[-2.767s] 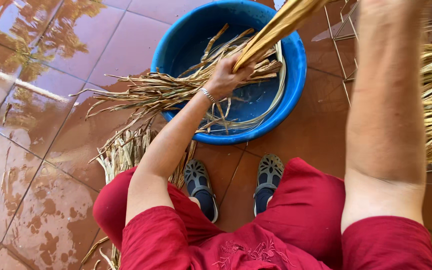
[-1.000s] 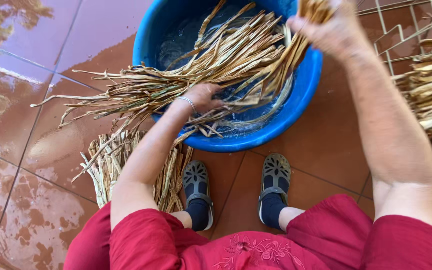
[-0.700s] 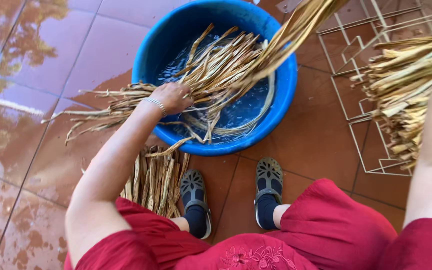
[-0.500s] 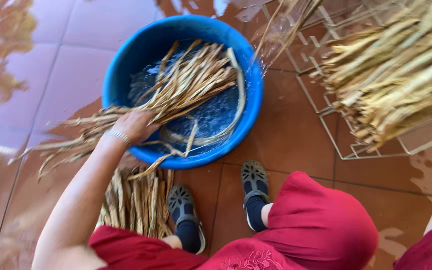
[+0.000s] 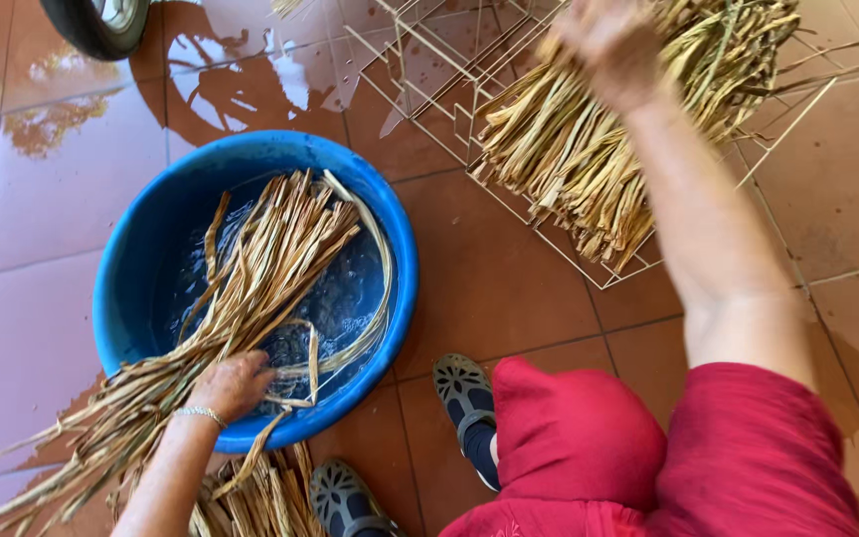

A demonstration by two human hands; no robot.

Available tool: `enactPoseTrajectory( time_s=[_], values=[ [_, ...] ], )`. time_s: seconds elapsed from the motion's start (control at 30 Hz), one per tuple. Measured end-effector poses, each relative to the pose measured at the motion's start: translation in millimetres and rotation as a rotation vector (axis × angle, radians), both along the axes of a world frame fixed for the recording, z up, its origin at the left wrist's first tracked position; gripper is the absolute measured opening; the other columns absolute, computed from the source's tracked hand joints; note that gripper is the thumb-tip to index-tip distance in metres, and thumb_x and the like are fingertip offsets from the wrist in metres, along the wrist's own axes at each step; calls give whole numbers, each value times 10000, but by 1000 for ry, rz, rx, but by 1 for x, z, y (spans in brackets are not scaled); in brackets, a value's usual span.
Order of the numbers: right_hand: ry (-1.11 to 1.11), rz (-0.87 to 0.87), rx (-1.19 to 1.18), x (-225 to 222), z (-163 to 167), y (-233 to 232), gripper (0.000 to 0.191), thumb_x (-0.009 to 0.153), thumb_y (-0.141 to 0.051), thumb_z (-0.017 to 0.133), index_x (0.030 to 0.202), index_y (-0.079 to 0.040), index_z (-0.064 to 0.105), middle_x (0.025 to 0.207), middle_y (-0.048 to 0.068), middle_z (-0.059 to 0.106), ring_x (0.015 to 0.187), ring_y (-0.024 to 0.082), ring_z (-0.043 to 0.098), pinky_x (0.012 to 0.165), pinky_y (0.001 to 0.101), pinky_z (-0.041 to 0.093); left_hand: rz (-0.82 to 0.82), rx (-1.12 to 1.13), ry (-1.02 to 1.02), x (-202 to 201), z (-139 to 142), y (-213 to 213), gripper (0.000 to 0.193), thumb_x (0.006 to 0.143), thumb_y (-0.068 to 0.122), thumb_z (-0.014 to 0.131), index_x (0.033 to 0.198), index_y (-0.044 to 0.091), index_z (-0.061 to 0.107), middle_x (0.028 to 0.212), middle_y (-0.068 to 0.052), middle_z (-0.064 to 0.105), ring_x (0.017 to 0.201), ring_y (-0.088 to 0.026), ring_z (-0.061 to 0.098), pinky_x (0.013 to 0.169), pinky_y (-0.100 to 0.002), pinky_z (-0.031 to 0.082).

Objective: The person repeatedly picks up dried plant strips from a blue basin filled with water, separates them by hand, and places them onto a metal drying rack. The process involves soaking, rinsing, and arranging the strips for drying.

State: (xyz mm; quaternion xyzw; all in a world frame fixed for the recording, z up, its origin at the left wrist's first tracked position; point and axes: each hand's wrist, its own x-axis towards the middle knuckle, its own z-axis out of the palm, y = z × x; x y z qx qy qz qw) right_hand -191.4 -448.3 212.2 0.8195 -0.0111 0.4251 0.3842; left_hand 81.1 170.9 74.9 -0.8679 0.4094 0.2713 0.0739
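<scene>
A round blue basin (image 5: 141,249) with water stands on wet red tiles and holds long dried straw-coloured leaves (image 5: 270,259) that hang over its near rim. My left hand (image 5: 234,385) rests on those leaves at the rim, fingers curled over them. My right hand (image 5: 608,40) is stretched out to the upper right, pressed on a thick pile of dried leaves (image 5: 589,149) that lies on a white wire rack (image 5: 449,89). Whether its fingers grip any leaves is blurred.
More dried leaves (image 5: 260,497) lie on the floor below the basin. My feet in grey sandals (image 5: 464,393) stand by the basin, with red clothing (image 5: 668,467) over my knees. A black wheel (image 5: 96,22) shows at the top left. The tiles are wet.
My right hand swung a bunch of leaves from above the basin over to the pile on the wire rack. My left hand stayed on the leaves at the basin's rim. The view shifted right.
</scene>
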Motion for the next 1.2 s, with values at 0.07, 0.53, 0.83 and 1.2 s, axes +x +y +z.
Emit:
enactPoseTrajectory(
  time_s=[0.07, 0.53, 0.83, 1.2],
  values=[
    [144, -91, 198, -3, -50, 14, 239, 1121, -103, 710, 918, -230, 699, 938, 35, 683, 849, 148, 684, 661, 184, 577, 7, 104, 0, -9, 0, 0, 397, 965, 395, 590, 1287, 170, 650, 1272, -126, 703, 1215, -297, 664, 1072, -410, 503],
    [309, -81, 343, -11, -109, 46, 309, 1100, -4, 711, 834, -146, 646, 876, 60, 640, 857, 172, 654, 722, 244, 628, -56, 110, 15, -27, -13, -13, 421, 962, 402, 587, 1312, 170, 616, 1322, -120, 664, 1242, -305, 628, 1060, -430, 486],
    [702, -251, 899, 0, -89, 83, 805, 627, 227, 629, 1359, -105, 597, 1423, 205, 550, 1293, 356, 513, 1107, 432, 430, -93, 74, 30, -25, -33, -9, 361, 957, 370, 611, 1223, 131, 656, 1250, -148, 697, 1182, -331, 657, 1018, -439, 513],
    [508, 139, 691, 61, -44, 140, 72, 1028, -57, 688, 1090, -88, 706, 1111, 97, 724, 1000, 263, 730, 804, 380, 594, 119, -269, -36, 39, -71, -25, 356, 914, 331, 704, 1193, 113, 668, 1215, -173, 690, 1190, -370, 629, 1028, -499, 492]
  ],
)
